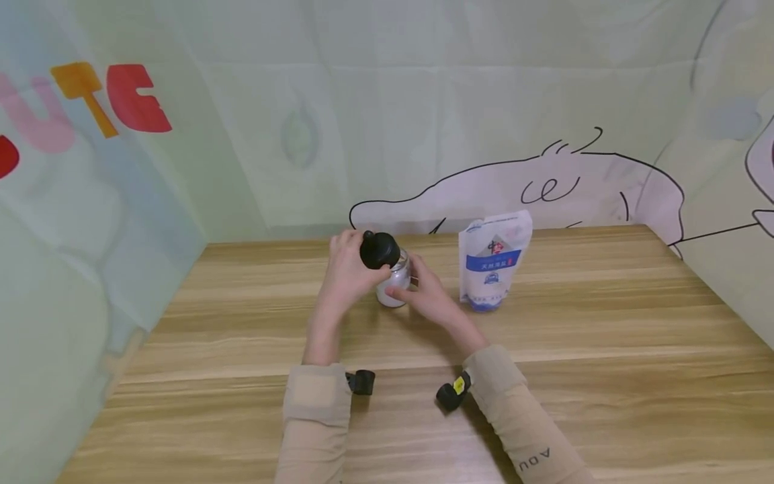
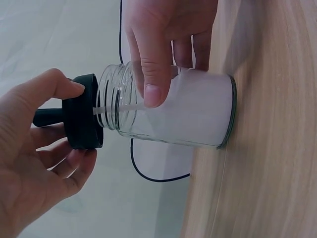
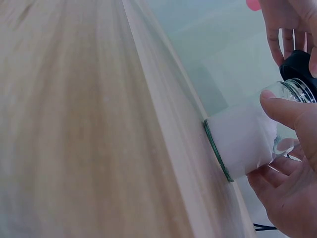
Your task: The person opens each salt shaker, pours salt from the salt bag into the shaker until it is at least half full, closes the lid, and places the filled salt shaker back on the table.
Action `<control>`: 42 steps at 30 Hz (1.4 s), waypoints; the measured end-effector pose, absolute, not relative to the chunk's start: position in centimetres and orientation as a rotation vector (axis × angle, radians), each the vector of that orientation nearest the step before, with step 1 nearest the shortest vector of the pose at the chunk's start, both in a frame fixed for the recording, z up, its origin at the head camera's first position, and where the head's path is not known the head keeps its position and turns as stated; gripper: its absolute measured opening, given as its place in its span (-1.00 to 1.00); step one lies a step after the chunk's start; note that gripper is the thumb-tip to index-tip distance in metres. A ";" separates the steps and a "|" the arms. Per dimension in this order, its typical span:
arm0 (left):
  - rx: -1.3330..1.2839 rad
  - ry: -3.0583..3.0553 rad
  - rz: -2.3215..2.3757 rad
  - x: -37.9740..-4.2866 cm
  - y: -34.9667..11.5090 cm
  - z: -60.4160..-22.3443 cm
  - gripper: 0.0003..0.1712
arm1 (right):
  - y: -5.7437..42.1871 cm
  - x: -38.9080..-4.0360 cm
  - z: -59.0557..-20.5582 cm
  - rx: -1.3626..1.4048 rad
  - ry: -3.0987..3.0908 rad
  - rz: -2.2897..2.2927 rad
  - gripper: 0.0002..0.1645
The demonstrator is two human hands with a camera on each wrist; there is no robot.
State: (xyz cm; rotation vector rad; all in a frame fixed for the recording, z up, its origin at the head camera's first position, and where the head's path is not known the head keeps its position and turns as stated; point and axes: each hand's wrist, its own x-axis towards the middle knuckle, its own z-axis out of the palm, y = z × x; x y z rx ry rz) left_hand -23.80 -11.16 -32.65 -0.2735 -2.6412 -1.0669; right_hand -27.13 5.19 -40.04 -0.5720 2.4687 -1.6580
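Both sleeves (image 1: 314, 410) sit close. I hold the jar (image 2: 183, 111) tight with my right hand (image 1: 426, 292); my left hand (image 1: 347, 269) grips the lid (image 2: 81, 111). I lift it straight up, slowly.

Beige sleeves (image 1: 314, 417) cover both forearms, with small black wrist cameras (image 1: 361, 382), one seemingly yellow-tagged.

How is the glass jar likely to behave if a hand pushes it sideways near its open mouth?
The glass jar probably resists tipping: white powder fills its lower part and its flat base sits on the table. Its smooth wall may slip. Being glass, it is likely fragile.
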 end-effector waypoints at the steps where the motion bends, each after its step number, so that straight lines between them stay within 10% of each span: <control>1: -0.278 -2.642 -1.066 -23.8 -11.2 -32.7 -0.27 | 5.2 -27.1 -40.0 -0.572 2.470 -1.656 -0.08; 42: -0.348 -2.756 -1.014 -24.5 -10.5 -32.2 -0.24 | 5.3 -26.9 -40.0 -0.635 2.483 -1.695 -0.15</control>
